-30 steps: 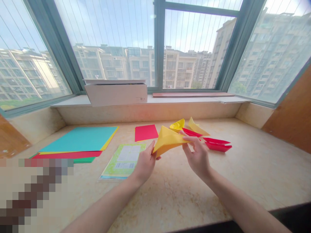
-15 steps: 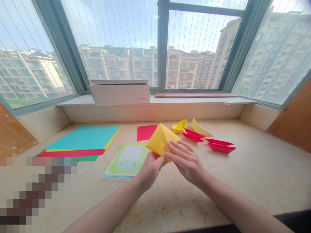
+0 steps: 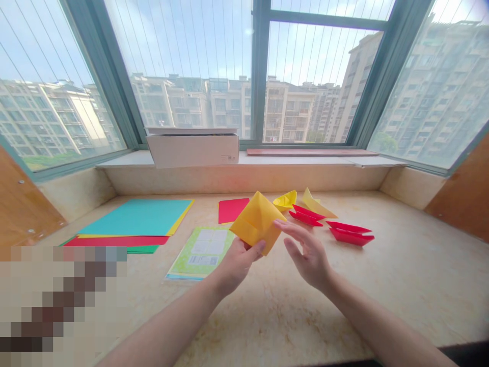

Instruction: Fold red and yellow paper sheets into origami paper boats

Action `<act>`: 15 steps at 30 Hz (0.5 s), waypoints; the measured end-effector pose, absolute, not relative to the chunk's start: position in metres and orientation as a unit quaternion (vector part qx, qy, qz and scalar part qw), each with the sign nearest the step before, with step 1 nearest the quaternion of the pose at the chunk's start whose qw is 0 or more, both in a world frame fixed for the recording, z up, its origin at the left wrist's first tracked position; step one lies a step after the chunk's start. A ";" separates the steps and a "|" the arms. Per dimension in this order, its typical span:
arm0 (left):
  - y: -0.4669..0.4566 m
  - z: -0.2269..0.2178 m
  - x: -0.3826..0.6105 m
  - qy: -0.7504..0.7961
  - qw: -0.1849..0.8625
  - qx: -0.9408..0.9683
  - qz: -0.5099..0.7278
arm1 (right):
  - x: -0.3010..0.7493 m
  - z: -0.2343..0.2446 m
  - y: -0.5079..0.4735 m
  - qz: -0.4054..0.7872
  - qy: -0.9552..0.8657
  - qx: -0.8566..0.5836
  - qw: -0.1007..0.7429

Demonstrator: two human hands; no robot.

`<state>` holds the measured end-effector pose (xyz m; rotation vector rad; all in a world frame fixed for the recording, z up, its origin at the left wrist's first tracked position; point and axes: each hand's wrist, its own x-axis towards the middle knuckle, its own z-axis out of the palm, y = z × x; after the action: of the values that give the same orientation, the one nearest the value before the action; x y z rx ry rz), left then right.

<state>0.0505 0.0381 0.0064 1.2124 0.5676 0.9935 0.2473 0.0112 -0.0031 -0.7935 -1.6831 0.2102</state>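
Observation:
A yellow folded paper (image 3: 258,221), diamond-shaped with creases across its face, is held up above the counter. My left hand (image 3: 241,265) grips its lower corner, the thumb lying on the front and the other fingers behind it. At its right corner, the fingertips of my right hand (image 3: 307,252) touch the edge, with the fingers stretched out and the thumb apart. Behind the paper lie a yellow paper boat (image 3: 285,201), a pale yellow folded piece (image 3: 317,205) and two red paper boats, one nearer (image 3: 350,234) and one farther (image 3: 306,216).
Blue sheets (image 3: 137,216) lie over yellow, red and green ones at the left. A red paper stack (image 3: 232,210) and a plastic-wrapped paper pack (image 3: 198,250) are near my left hand. A white box (image 3: 193,149) stands on the window ledge (image 3: 290,160). Pixelation covers the lower left.
My right hand has drawn back from the front of the yellow paper to its right corner, its thumb spreading away. The left hand keeps its hold. The view has shifted slightly.

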 end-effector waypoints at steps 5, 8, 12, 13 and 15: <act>0.035 0.012 0.046 0.270 0.661 0.583 0.388 | 0.257 0.000 0.023 0.207 -0.656 -0.427 0.587; 0.033 0.014 0.047 0.268 0.658 0.590 0.385 | 0.261 0.004 0.025 0.315 -0.653 -0.402 0.559; 0.032 0.011 0.051 0.277 0.652 0.582 0.399 | 0.261 0.008 0.023 0.336 -0.625 -0.408 0.574; 0.032 0.010 0.052 0.284 0.651 0.579 0.401 | 0.260 0.008 0.021 0.339 -0.624 -0.408 0.574; 0.035 0.007 0.051 0.292 0.651 0.577 0.399 | 0.259 0.010 0.019 0.349 -0.630 -0.401 0.567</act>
<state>0.0506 0.0346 0.0068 1.3097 0.6626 0.9057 0.2593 0.0186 0.0102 -0.9425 -1.4799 0.8203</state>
